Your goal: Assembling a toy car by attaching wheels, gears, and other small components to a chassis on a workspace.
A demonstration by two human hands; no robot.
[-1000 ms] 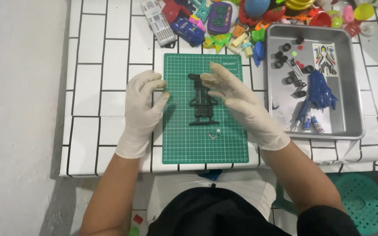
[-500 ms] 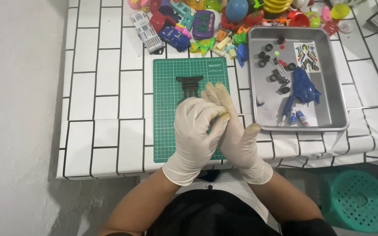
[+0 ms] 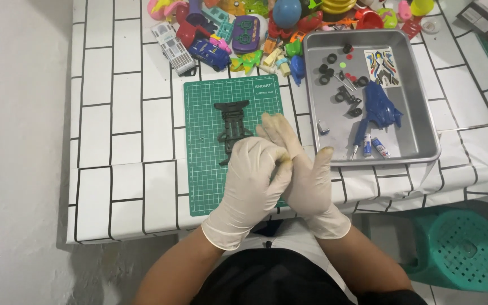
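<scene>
Here, two gloved hands press together over a green cutting mat (image 3: 204, 169): left hand (image 3: 252, 183) wraps the right hand (image 3: 306, 175), holding nothing, just beside a dark toy car chassis (image 3: 231, 127) lying on the mat.

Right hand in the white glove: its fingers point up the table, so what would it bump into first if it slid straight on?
Probably the dark toy-car chassis on the green cutting mat, just ahead of the right hand; height unclear.
</scene>
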